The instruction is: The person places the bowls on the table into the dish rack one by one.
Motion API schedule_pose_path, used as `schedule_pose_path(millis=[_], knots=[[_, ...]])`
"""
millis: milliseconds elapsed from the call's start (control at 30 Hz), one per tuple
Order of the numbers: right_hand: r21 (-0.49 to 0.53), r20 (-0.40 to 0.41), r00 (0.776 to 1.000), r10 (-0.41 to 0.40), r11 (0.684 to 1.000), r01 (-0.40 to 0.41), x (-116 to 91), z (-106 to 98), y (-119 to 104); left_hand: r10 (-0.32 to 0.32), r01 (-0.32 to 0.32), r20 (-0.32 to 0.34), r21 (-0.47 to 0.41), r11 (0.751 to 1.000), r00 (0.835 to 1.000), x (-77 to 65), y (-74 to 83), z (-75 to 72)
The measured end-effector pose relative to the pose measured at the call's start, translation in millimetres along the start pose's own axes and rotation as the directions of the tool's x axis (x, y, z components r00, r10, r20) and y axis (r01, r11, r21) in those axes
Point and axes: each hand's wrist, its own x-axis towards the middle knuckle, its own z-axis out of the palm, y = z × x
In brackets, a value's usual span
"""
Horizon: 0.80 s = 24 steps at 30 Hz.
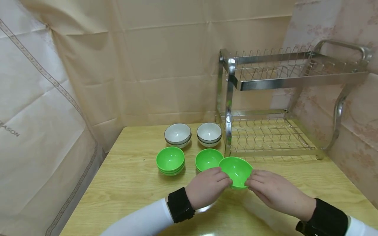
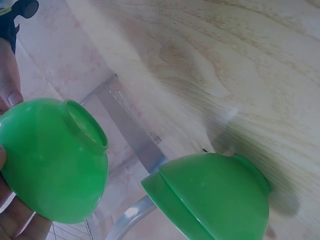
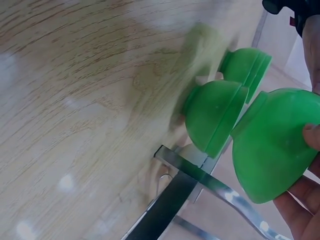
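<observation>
Between both hands, a single green bowl point(image 1: 236, 171) is held up off the table, its inside tilted toward the head camera. My left hand point(image 1: 209, 185) pinches its left rim, and my right hand point(image 1: 274, 191) pinches the right rim. The left wrist view shows the held bowl's point(image 2: 55, 160) outer wall and foot ring. Just behind it stands a green bowl stack point(image 1: 209, 159), partly hidden by the left hand and the held bowl. Farther left sits another stack of green bowls point(image 1: 170, 160).
Two stacks of white bowls with dark rims, a left one point(image 1: 178, 133) and a right one point(image 1: 209, 132), stand behind the green ones. A two-tier metal dish rack point(image 1: 295, 82) occupies the right rear of the wooden table point(image 1: 124, 183). Cloth hangs behind and at the left.
</observation>
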Motion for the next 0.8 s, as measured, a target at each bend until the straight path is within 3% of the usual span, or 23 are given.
schedule_pose_path(millis=[400,500,600,667,700,733,800], knots=[[-0.031,-0.022,1.0,0.011,0.999,-0.012,-3,1,3,-0.009,0.007,-0.04,-0.059,0.998,0.999,4.1,-1.8,5.3],[-0.047,-0.044,0.998,0.039,0.998,-0.041,-4,0,6,-0.054,0.048,-0.064,-0.088,0.995,0.997,6.6,-2.5,7.3],[-0.065,-0.066,0.989,0.132,0.988,-0.137,-6,-3,10,-0.129,0.121,-0.075,-0.104,0.987,0.989,6.9,-2.9,9.3],[-0.066,-0.058,0.965,0.255,0.964,-0.259,-7,-9,15,-0.173,0.166,-0.071,-0.097,0.981,0.982,6.1,-2.9,10.3],[-0.048,-0.041,0.941,0.336,0.94,-0.338,-7,-13,19,-0.19,0.184,-0.068,-0.095,0.978,0.979,5.9,-2.7,10.6],[-0.029,-0.014,0.905,0.424,0.905,-0.425,-7,-18,23,-0.203,0.197,-0.059,-0.091,0.976,0.978,5.9,-2.5,11.4],[0.018,0.051,0.811,0.583,0.811,-0.584,-8,-28,34,-0.207,0.204,-0.039,-0.065,0.977,0.978,6.9,-1.7,13.8]])
